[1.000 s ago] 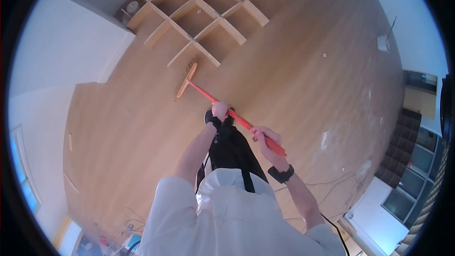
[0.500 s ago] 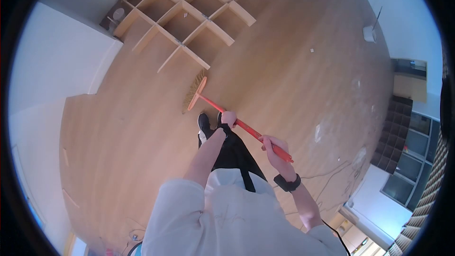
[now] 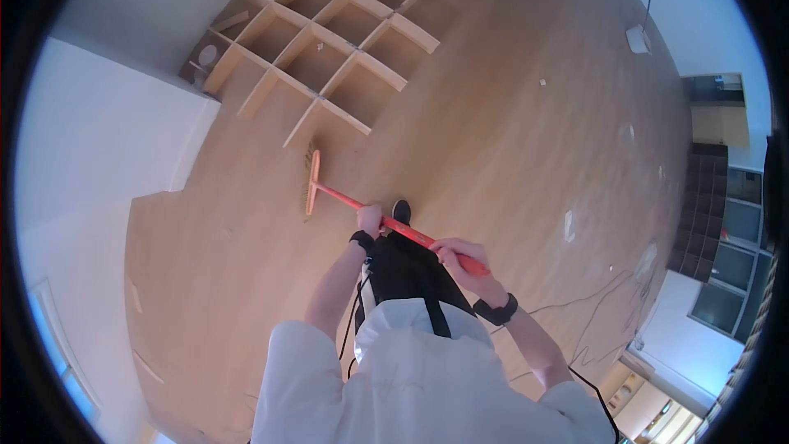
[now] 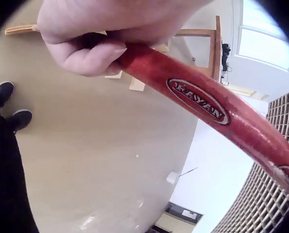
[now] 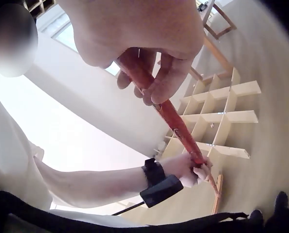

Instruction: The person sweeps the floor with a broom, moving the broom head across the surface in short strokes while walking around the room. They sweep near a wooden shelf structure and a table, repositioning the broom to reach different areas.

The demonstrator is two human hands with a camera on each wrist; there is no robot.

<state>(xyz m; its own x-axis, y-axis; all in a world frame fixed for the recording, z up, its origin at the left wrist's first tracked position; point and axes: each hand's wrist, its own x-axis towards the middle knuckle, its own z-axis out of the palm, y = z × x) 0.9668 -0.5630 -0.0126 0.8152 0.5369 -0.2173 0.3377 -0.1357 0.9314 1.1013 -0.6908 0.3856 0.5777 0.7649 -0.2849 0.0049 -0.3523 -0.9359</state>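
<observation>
A broom with a red handle (image 4: 198, 99) and an orange head (image 3: 314, 183) slants across the front of the body. Its bristles face left on the floor in the head view. My left hand (image 3: 370, 219) grips the handle's lower part, fingers curled round it. Near the top end, my right hand (image 3: 463, 261) holds the same handle. In the right wrist view, the fingers of the right hand (image 5: 149, 43) wrap the red handle, with the left hand (image 5: 188, 170) further down it. An oval label shows on the handle in the left wrist view.
A wooden lattice of open compartments (image 3: 359, 51) lies on the floor ahead, close to the broom head. A white wall corner (image 3: 197, 107) juts out at left. Cables (image 3: 588, 312) trail over the floor at right. A white container (image 3: 638, 39) stands by the far right wall.
The broom head first swung right with its bristles fanned out, then moved back left. Both hands keep their hold and have shifted left since half a second ago. One shoe now shows further forward.
</observation>
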